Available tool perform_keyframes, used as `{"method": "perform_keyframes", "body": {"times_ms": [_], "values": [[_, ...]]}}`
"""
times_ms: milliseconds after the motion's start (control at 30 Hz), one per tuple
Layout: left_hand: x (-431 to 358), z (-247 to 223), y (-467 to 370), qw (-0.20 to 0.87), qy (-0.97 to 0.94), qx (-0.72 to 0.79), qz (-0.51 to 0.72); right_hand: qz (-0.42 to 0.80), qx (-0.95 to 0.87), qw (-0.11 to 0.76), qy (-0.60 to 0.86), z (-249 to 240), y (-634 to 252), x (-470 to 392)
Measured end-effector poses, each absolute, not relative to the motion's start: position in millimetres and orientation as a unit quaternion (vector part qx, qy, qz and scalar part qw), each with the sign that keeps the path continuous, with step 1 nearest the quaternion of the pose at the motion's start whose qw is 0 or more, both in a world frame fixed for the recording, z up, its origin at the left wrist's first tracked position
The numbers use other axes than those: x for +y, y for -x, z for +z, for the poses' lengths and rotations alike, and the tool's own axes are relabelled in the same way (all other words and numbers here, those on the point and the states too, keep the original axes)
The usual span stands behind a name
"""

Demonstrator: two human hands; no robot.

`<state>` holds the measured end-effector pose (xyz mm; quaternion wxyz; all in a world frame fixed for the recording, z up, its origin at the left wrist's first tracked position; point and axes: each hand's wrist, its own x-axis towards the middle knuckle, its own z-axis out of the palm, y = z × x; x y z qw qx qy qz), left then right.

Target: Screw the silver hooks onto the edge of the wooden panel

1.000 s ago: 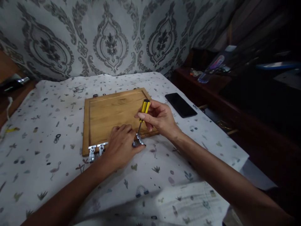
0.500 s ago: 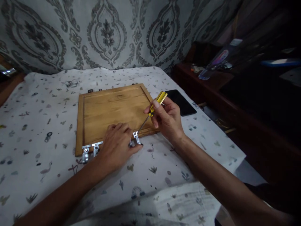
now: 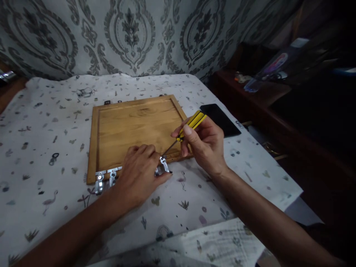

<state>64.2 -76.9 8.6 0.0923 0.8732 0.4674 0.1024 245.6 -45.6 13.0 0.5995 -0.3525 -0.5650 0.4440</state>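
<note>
A framed wooden panel (image 3: 136,129) lies flat on the patterned cloth. Metal hinges sit along its near edge, two at the left (image 3: 100,179) and one (image 3: 164,164) beside my left hand. My left hand (image 3: 141,170) rests over the panel's near edge, its thumb and fingers around that right-hand hinge, which is partly hidden. In my right hand (image 3: 205,144) is a yellow and black screwdriver (image 3: 195,120), tilted, its tip down at the hinge. Any screw under the tip is too small to make out.
A black tablet-like object (image 3: 221,119) lies right of the panel, partly behind my right hand. Farther right, a dark red ledge (image 3: 230,87) holds a clear bottle (image 3: 267,70). A patterned curtain (image 3: 130,37) hangs behind.
The view has shifted slightly. My right hand has turned the screwdriver, whose handle now leans farther right; its tip stays at the hinge. My left hand keeps its place on the hinge.
</note>
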Motion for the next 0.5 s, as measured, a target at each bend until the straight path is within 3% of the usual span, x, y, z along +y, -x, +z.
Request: {"method": "perform_keyframes", "body": {"times_ms": [500], "values": [[-76.4,8.2,-65.3,0.078,-0.875,0.468,0.101,0.452,-0.57,0.586,0.357,13.1,-244.5,-47.0]]}}
